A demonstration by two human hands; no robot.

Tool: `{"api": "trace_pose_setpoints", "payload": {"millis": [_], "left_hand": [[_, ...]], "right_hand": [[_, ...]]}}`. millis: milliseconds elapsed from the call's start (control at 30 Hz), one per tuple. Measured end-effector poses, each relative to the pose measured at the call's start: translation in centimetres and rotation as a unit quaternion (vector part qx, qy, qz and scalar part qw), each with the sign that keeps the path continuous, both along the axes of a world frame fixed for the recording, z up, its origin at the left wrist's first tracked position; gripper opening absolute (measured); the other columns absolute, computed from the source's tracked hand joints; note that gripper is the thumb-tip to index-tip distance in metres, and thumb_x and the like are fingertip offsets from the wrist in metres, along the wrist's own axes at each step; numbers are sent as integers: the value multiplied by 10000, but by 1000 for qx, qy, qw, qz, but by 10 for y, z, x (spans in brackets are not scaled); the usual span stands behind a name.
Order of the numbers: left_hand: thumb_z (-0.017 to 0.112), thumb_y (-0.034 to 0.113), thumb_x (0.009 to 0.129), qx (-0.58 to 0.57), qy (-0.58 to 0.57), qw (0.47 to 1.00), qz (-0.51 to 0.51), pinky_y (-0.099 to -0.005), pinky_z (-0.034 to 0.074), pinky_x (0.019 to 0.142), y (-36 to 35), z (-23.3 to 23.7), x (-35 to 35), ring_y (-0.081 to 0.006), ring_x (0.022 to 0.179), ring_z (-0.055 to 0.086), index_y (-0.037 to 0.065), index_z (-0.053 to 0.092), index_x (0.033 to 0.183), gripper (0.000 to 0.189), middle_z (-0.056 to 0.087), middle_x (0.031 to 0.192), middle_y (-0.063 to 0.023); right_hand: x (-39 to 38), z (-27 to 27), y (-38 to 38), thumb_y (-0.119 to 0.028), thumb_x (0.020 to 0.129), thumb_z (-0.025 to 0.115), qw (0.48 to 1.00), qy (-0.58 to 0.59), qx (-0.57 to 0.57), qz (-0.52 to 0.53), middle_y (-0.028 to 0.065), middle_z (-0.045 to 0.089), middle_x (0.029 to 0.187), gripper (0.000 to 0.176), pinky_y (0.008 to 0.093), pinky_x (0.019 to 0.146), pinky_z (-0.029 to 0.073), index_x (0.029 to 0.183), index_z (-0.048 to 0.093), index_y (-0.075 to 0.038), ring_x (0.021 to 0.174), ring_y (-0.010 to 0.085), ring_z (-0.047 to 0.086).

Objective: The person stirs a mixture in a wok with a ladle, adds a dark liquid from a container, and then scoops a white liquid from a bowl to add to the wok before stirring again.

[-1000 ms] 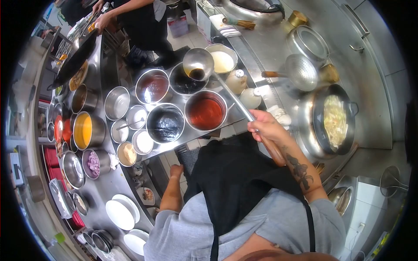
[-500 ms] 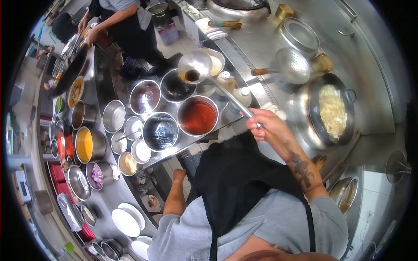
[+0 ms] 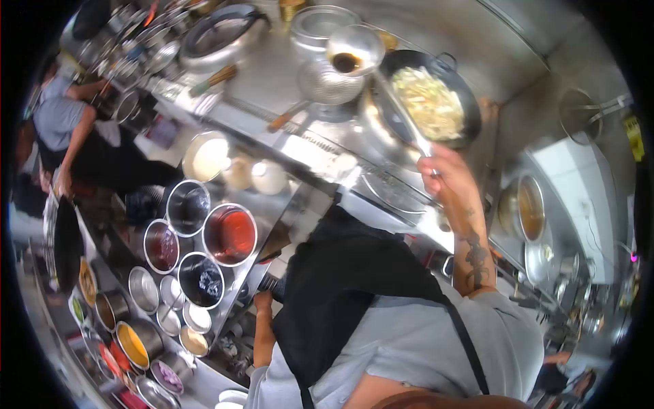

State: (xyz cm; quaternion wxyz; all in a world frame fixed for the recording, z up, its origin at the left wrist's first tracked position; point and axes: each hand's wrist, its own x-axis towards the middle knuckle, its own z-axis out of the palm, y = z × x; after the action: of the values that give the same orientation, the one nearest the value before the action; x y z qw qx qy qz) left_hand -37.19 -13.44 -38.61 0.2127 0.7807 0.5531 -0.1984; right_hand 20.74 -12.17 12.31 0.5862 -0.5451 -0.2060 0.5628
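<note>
My right hand (image 3: 446,170) is closed around the handle of a long metal ladle (image 3: 361,42). A small pool of dark liquid (image 3: 346,63) lies in the ladle's bowl. The bowl is held over the stove counter, beside a black wok (image 3: 469,102) of pale sliced vegetables (image 3: 428,102). Below the ladle's bowl a perforated skimmer (image 3: 327,83) with a wooden handle lies on the counter. My left hand (image 3: 262,300) hangs low beside the black apron (image 3: 340,273); its fingers are too small and partly hidden to read.
Left of me, a steel counter carries several pots, among them one of red liquid (image 3: 235,235) and one of yellow liquid (image 3: 133,344). A bamboo brush (image 3: 214,80) lies by a second wok (image 3: 225,34). A co-worker (image 3: 65,123) stands at the far left.
My view has turned right toward the stove. The ladle with its dark liquid has moved from above the sauce pots to beside the wok. My left hand still hangs low.
</note>
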Motion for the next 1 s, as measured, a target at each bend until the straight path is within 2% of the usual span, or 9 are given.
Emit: {"api": "trace_pose_setpoints", "payload": {"millis": [100, 267, 333, 433, 467, 567, 667, 767, 1000], "left_hand": [[469, 141, 838, 13, 31, 997, -71, -465, 522, 755, 7, -8, 11, -356, 845, 677, 54, 695, 783, 249, 683, 898, -213], [497, 145, 827, 65, 3, 995, -70, -452, 523, 762, -2, -45, 3, -351, 854, 677, 45, 692, 763, 228, 683, 855, -214], [501, 161, 824, 28, -32, 998, 54, -457, 518, 764, -4, -41, 4, -351, 845, 676, 48, 692, 763, 231, 683, 841, -208], [500, 187, 823, -22, -123, 955, 269, -468, 511, 766, -7, 32, 29, -351, 834, 675, 53, 691, 756, 243, 684, 826, -198], [500, 195, 822, -26, -136, 947, 292, -471, 508, 767, -6, 61, 40, -351, 830, 674, 54, 690, 754, 247, 684, 821, -195], [493, 208, 826, 19, -1, 1000, -12, -477, 505, 761, -13, 30, 17, -352, 840, 670, 55, 682, 746, 256, 683, 825, -199], [512, 203, 792, -15, -8, 999, 32, -483, 504, 785, -25, 35, 13, -376, 894, 656, 43, 690, 800, 239, 682, 869, -215], [519, 242, 763, -60, -74, 917, 388, -468, 491, 855, -36, 27, 10, -420, 944, 630, -4, 693, 839, 310, 671, 928, -246], [536, 326, 749, -24, -93, 898, 429, -442, 477, 893, -54, 30, -2, -405, 952, 625, -44, 685, 788, 400, 657, 914, -272]], "right_hand": [[48, -34, -11, -51, 834, 515, 920, -380, -79, -55, 55, 522, 643, 370, 290, 403, 411, 1195, 512, 33, 431, 129, 515], [90, -35, -28, -84, 811, 537, 814, -550, -118, -142, 108, 576, 636, 482, 322, 457, 462, 1261, 463, 72, 451, 175, 562], [93, -34, -31, -93, 821, 529, 784, -589, -91, -171, 121, 609, 677, 527, 327, 471, 469, 1313, 433, 68, 466, 176, 571], [92, -33, -26, -107, 827, 533, 790, -571, -88, -206, 113, 616, 686, 528, 317, 476, 472, 1317, 434, 62, 475, 169, 573], [84, -29, -20, -84, 849, 518, 813, -532, -82, -220, 79, 584, 668, 462, 304, 446, 447, 1289, 463, 43, 460, 147, 542], [74, -23, -5, -47, 866, 496, 936, -299, 4, -185, 48, 534, 665, 394, 279, 414, 403, 1255, 487, 17, 450, 113, 498], [34, -16, 9, -59, 903, 470, 991, -46, 74, -104, 10, 476, 701, 359, 237, 397, 371, 1259, 477, -17, 439, 80, 445], [-6, -22, 33, -87, 914, 471, 984, 147, 99, 21, 2, 463, 712, 373, 220, 397, 372, 1280, 458, -16, 430, 61, 425], [-121, -36, 96, -77, 901, 473, 940, 218, -5, 263, 3, 450, 710, 392, 214, 387, 351, 1284, 450, 1, 422, 54, 415]]}}
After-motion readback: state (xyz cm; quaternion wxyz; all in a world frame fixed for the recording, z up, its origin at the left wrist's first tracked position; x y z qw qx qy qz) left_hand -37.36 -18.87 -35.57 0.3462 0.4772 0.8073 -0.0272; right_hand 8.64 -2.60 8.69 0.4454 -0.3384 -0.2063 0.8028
